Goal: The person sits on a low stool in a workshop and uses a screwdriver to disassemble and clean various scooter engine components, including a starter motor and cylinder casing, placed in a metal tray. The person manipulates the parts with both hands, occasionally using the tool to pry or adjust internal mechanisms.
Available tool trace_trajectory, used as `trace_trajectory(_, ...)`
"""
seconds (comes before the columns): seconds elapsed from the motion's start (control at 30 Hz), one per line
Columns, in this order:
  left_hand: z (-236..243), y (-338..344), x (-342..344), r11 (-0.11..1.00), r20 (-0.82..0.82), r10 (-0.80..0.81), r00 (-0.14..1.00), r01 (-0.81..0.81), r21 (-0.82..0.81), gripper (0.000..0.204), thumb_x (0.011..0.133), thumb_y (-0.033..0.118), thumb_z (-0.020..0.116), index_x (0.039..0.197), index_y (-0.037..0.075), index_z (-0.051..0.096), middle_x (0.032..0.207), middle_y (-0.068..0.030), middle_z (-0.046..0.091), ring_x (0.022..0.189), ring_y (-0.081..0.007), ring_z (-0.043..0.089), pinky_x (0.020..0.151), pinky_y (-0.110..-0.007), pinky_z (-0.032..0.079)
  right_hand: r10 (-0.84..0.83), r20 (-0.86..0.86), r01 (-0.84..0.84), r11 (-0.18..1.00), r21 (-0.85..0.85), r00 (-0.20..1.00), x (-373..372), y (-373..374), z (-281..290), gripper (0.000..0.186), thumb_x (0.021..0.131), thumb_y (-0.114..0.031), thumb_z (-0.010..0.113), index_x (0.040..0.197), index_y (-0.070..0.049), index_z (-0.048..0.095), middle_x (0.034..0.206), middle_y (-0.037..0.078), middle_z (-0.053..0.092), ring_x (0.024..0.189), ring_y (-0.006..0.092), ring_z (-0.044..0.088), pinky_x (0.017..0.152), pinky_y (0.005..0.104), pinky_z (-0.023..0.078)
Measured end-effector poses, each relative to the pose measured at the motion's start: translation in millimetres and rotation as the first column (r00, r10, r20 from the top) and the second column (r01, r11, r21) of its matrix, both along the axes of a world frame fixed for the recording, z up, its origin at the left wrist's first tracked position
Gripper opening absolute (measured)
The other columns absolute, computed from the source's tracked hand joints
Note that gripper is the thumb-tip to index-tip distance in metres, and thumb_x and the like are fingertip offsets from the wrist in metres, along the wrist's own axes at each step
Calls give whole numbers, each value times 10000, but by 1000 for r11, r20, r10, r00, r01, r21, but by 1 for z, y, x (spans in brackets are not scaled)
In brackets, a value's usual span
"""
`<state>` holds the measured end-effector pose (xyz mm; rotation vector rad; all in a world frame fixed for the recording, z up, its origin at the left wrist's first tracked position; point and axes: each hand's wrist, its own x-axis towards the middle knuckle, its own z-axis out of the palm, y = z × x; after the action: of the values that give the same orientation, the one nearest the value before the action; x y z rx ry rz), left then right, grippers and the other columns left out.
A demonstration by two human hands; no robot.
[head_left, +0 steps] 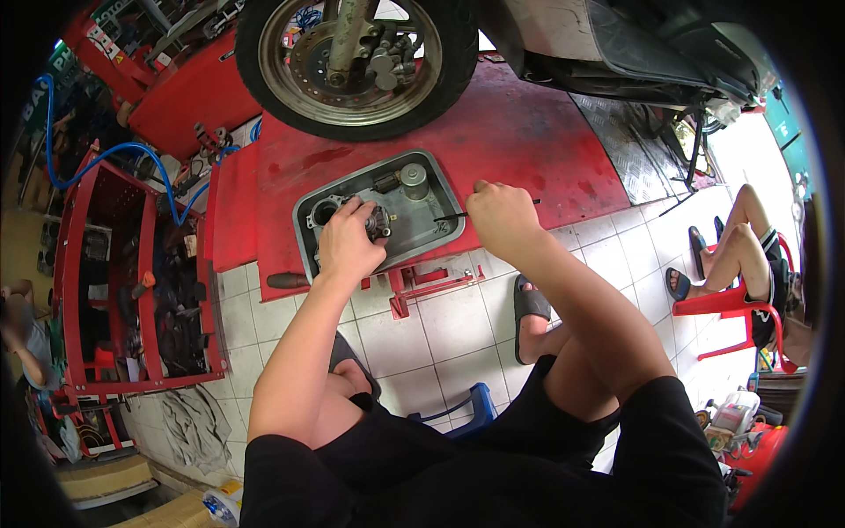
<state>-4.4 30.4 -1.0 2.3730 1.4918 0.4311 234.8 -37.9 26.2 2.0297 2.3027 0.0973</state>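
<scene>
A grey metal tray (pixel 304 255) lies on the red platform in front of me. My left hand (pixel 348 239) reaches over its near left part, fingers wrapped on a grey metal carburetor-like part (pixel 324 212) with a round opening. Just beyond the tray's right edge, my right hand (pixel 503 218) is closed round a slim dark tool (pixel 452 216). The tool's thin end points left over the tray; its exact kind is unclear. A silver metal cylinder (pixel 414 181) stands in the tray's far right area, beside a small dark part (pixel 385 183).
A motorcycle wheel (pixel 359 130) stands on the red platform (pixel 537 132) beyond the tray. A dark handle (pixel 287 281) sticks out by the tray's near left corner. At left are a red tool rack (pixel 79 273) and blue hose (pixel 132 148). Another person sits on a red chair (pixel 731 304).
</scene>
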Motion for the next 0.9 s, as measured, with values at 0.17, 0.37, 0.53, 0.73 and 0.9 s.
trace_trajectory(0.17,-3,1,-2,1000,4,2,1000,-2,22,585,638,123,818,1200,59,668,1364,-176,567,1176,-355,597,1002,-407,492,-48,8,48,999,-2,999,-6,9,-10,101,783,-97,666,870,-72,710,1001,101,661,941,237,682,709,353,579)
trace_trajectory(0.37,-5,1,-4,1000,32,14,999,-14,13,584,640,119,815,1201,58,668,1365,-184,564,1194,-360,585,1015,-406,481,-59,17,57,996,65,998,-8,14,-19,87,793,-106,659,847,-72,718,1006,89,659,949,223,671,720,347,579)
trace_trajectory(0.53,-5,1,-5,999,21,9,1000,-10,37,586,638,118,815,1202,49,667,1360,-192,566,1197,-360,582,1017,-405,479,-23,44,23,1000,10,999,-12,16,-29,98,795,-113,656,856,-78,725,1025,87,660,959,220,667,717,349,579)
trace_trajectory(0.73,-7,1,-6,999,40,-1,999,-1,50,587,637,118,815,1200,42,666,1349,-194,574,1194,-357,585,1019,-405,477,11,15,-11,999,-30,1000,-14,12,-20,108,804,-117,646,864,-83,729,1019,84,668,966,225,671,713,351,578)
trace_trajectory(0.9,-4,0,-6,999,32,1,999,-3,40,584,638,119,815,1197,42,667,1347,-194,576,1193,-357,586,1019,-404,478,-9,53,12,998,-60,999,-12,8,-11,122,818,-118,637,900,-86,721,1004,84,672,951,224,677,702,351,575)
